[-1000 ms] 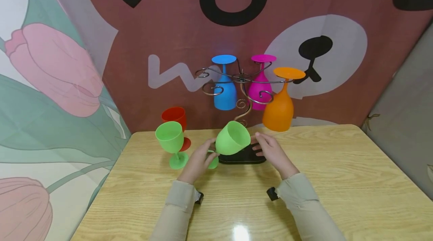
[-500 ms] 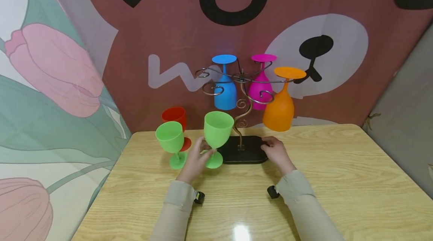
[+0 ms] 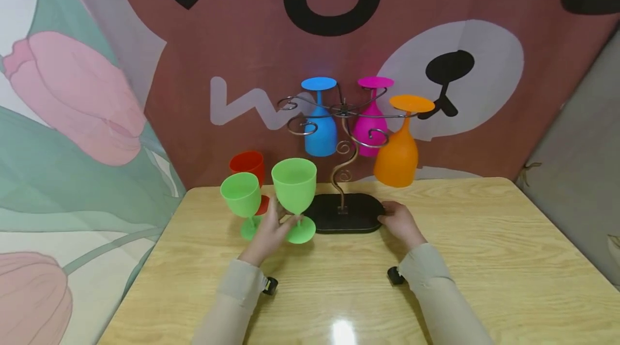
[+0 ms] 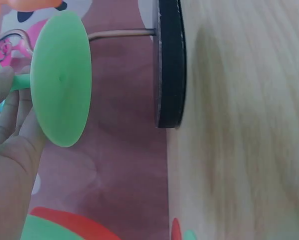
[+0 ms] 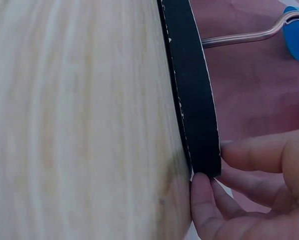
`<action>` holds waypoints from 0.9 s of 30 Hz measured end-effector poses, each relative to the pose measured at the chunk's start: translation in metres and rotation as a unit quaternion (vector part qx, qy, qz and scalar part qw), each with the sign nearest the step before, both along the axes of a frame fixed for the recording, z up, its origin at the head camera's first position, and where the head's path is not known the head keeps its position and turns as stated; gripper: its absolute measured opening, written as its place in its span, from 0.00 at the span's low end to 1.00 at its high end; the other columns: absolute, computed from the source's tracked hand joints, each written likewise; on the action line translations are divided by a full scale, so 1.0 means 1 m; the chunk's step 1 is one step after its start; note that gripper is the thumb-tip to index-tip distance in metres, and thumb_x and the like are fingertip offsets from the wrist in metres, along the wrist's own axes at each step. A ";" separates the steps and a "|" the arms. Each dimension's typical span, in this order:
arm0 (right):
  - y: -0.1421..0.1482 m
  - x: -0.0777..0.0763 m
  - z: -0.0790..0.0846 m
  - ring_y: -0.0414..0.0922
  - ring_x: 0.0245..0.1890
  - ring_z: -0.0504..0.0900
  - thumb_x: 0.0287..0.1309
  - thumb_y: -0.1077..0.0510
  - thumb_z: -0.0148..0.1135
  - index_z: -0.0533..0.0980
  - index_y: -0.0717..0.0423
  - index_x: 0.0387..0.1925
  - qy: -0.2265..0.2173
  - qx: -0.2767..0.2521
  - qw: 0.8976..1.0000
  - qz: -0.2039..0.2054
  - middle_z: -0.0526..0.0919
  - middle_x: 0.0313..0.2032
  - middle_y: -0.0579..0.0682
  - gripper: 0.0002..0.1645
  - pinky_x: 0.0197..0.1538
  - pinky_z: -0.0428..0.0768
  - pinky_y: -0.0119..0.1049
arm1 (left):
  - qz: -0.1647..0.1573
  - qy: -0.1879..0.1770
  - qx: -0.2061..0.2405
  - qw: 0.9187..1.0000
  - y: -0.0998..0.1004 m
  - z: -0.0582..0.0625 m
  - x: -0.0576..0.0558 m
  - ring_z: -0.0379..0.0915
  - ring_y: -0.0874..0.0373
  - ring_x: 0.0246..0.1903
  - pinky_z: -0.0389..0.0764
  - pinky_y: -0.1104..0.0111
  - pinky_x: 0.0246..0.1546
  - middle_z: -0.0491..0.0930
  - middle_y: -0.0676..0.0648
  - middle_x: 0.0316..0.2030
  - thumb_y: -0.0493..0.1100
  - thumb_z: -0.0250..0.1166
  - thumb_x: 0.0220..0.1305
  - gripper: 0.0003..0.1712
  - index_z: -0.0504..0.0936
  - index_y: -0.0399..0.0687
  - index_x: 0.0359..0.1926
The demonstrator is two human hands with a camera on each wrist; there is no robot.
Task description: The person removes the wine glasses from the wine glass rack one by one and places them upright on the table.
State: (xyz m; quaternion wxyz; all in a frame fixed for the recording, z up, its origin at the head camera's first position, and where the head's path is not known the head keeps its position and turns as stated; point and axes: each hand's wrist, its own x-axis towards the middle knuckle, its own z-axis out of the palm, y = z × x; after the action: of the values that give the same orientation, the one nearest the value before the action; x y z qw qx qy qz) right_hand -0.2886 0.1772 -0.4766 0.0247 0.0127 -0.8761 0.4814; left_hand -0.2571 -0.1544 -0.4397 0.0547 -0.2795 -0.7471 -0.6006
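The desk (image 3: 465, 237) has a pale yellowish wood grain, rounded back corners and a bright reflection (image 3: 343, 331) toward its front. On it, upright at the left, stand 1 green goblet (image 3: 240, 196) and, just behind, 1 red goblet (image 3: 247, 165). To their right rests 1 flat black rack base (image 3: 360, 213) with rounded ends.

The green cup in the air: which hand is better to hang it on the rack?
Left hand, I think: it grips that green cup by its stem, beside the rack. The right hand grips the black base.
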 end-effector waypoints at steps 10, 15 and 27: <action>0.000 0.002 -0.002 0.70 0.55 0.77 0.63 0.71 0.58 0.67 0.81 0.63 -0.002 -0.002 1.000 -0.002 0.75 0.56 0.77 0.28 0.59 0.77 0.58 | -0.039 0.005 -0.027 0.999 -0.035 -0.002 0.012 0.83 0.43 0.47 0.82 0.60 0.53 0.75 0.35 0.56 0.28 0.61 0.70 0.36 0.53 0.41 0.71; 0.000 0.003 0.000 0.70 0.56 0.77 0.63 0.70 0.59 0.66 0.81 0.63 -0.002 -0.007 1.000 0.001 0.75 0.56 0.78 0.29 0.58 0.78 0.57 | -0.019 -0.035 -0.013 0.999 -0.060 -0.010 0.018 0.84 0.48 0.47 0.85 0.61 0.47 0.78 0.36 0.55 0.31 0.63 0.70 0.37 0.55 0.45 0.73; 0.001 0.006 0.001 0.70 0.57 0.77 0.64 0.70 0.59 0.67 0.80 0.63 -0.006 -0.015 1.000 -0.001 0.75 0.57 0.78 0.29 0.58 0.78 0.56 | -0.001 -0.062 0.013 0.998 -0.105 -0.023 0.024 0.85 0.51 0.46 0.82 0.65 0.51 0.83 0.46 0.52 0.29 0.67 0.65 0.39 0.61 0.47 0.72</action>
State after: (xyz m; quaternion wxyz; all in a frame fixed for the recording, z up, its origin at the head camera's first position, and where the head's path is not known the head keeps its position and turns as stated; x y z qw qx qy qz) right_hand -0.2828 0.1785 -0.4758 0.0196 0.0088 -0.8689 0.4945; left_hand -0.2335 -0.2599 -0.4629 0.0111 -0.2413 -0.7412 -0.6263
